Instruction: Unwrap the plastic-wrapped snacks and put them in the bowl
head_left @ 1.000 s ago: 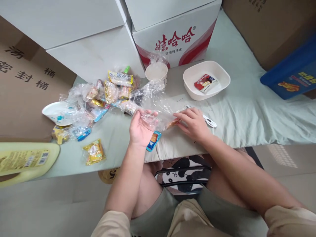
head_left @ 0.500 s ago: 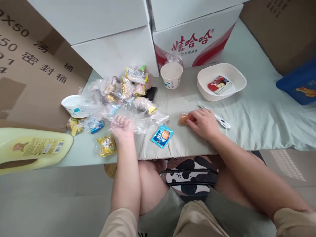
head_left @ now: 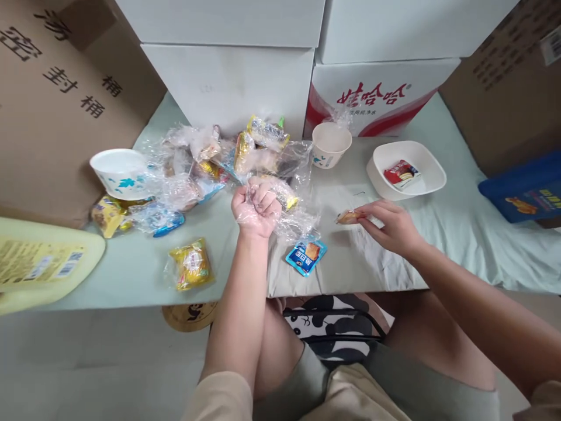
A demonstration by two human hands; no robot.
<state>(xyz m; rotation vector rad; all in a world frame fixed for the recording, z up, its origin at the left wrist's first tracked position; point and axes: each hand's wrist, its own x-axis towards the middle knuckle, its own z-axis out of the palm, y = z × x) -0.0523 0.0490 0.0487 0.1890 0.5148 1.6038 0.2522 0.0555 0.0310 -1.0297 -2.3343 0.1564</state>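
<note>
My left hand [head_left: 258, 209] is closed, its fingers curled into crumpled clear plastic bag [head_left: 302, 225] that spreads out to the right. Behind that hand lies a heap of snacks in clear bags, among them a yellow-and-silver packet [head_left: 268, 133]. Between thumb and fingertips, my right hand [head_left: 388, 225] pinches a small orange-brown packaged snack [head_left: 347, 217]. A blue snack packet [head_left: 306, 256] rests on the cloth between my hands. To the left, by itself, lies a yellow wrapped snack [head_left: 191, 264].
Beyond my right hand stands a white plastic tub [head_left: 438, 182] with a red packet [head_left: 401, 174] inside. One paper bowl [head_left: 332, 146] holds clear plastic; another paper bowl [head_left: 123, 181] tilts at left. White boxes [head_left: 228, 88] line the back. A yellow jug [head_left: 48, 263] stands left, a blue container [head_left: 521, 190] right.
My right hand has raised the small snack off the cloth and tilted it. My left hand has moved right with the plastic, its fingers more tightly curled. The camera view has shifted.
</note>
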